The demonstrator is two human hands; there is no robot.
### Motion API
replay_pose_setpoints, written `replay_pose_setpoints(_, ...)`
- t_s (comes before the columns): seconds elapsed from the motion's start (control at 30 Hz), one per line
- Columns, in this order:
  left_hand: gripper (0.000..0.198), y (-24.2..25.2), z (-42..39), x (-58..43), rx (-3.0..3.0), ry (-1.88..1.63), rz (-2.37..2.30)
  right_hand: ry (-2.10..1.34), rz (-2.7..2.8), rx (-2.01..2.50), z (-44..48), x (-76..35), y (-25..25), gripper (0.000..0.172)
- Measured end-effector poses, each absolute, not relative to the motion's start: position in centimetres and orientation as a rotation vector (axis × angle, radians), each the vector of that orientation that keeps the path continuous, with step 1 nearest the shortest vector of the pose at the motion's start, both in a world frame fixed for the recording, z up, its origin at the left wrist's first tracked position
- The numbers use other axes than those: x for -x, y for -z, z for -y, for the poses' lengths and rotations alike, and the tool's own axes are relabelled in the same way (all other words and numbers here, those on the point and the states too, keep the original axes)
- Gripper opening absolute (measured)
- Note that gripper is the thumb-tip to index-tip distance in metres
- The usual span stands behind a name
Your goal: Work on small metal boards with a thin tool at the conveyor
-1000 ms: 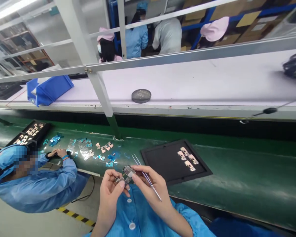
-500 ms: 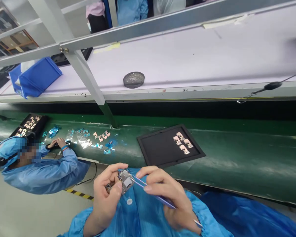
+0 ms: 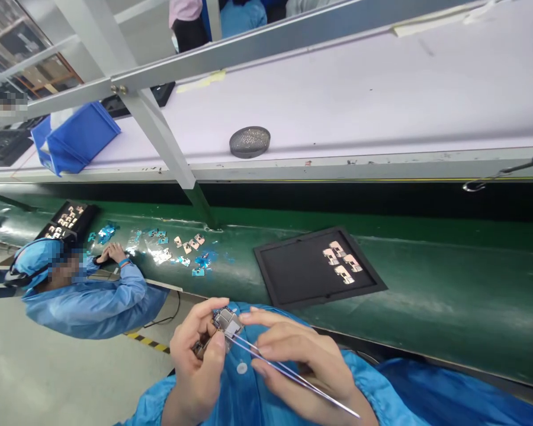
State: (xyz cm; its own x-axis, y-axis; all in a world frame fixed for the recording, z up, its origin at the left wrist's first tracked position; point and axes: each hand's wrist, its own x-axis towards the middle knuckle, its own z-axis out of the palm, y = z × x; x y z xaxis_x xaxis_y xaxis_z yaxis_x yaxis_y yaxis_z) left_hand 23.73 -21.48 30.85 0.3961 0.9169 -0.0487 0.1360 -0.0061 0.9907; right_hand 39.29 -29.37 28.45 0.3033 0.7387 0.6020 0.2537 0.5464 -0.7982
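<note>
Close to my body, my left hand (image 3: 199, 361) pinches a small circuit board (image 3: 227, 322) with silvery shields by its left and lower edges. My right hand (image 3: 297, 355) is closed around a pair of thin metal tweezers (image 3: 302, 381). The tweezer tips touch or hover just over the board's lower part, beside my left thumb. My right index fingertip is at the board's right edge. Beyond my hands, a black tray (image 3: 293, 269) on the green bench holds several small copper-coloured parts (image 3: 344, 274) at its right side.
Copper and blue pieces (image 3: 189, 245) lie scattered on the green bench (image 3: 448, 296). A co-worker in blue (image 3: 93, 302) sits at the left near another black tray (image 3: 71, 218). A round dish (image 3: 250, 142) and blue bin (image 3: 77, 136) stand on the white shelf. A hook (image 3: 474, 186) hangs at right.
The view has shifted slightly left. My right hand has turned the tweezers, and their tips have moved down and left on the board. My right index finger has come to the board's edge.
</note>
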Motion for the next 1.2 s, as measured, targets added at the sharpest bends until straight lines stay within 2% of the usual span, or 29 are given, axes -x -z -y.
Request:
replay_pose_setpoints(0.57,0.035,-29.1,21.0,-22.0,-1.478,-0.746,-0.924,-0.401,1.238,0.988,28.8,-39.1,-28.7,0.023)
replay_pose_setpoints(0.87,0.039,-29.4,21.1,-22.8,-1.398,-0.855,-0.855,-0.418,1.264,0.939,28.6,-39.2,-28.8,0.025)
replay_pose_setpoints(1.2,0.035,-30.1,21.5,-23.5,-1.388,-0.938,-0.828,-0.408,1.266,0.940,28.6,-39.0,-28.8,0.026)
